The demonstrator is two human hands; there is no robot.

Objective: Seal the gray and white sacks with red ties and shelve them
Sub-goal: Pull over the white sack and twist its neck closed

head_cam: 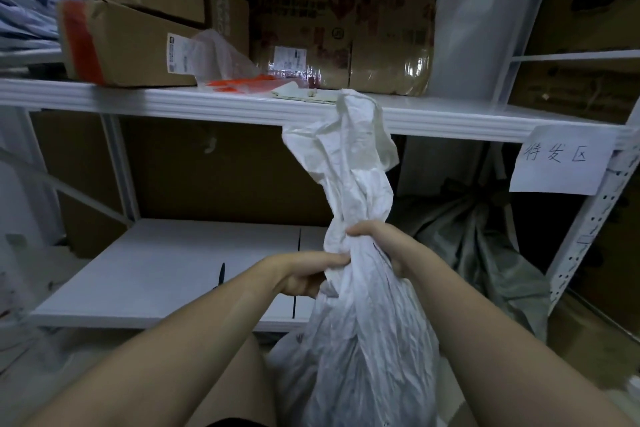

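Left hand [304,276]: fingers curled tight round the gathered neck of the white sack [363,350], gripping from the side. Right hand [375,241]: closed on the same neck just above, thumb across the front; the two grips appear set one over the other to bunch the mouth narrow enough for a tie. White sack: thin, crinkled, plastic-looking sheet; full, rounded body hanging low between the forearms, slack top standing up in a twisted plume that reaches the edge of the upper shelf [173,99]. No tie on it yet, so sealing is judged to be at the gathering stage. Red ties [242,83]: flat orange-red strips lying on the upper shelf, partly inside a limp clear plastic bag [218,52], within reach above the sack, presumably kept there as stock. Gray sack [485,246]: dull, soft, creased, slumped in the lower right bay; whether it is tied cannot be told. Lower shelf [156,270]: smooth white board carrying one slim dark object [221,274], too small to identify. Cardboard boxes [131,45]: brown, stacked on the upper shelf. Paper label [564,158]: handwritten, on the perforated upright.
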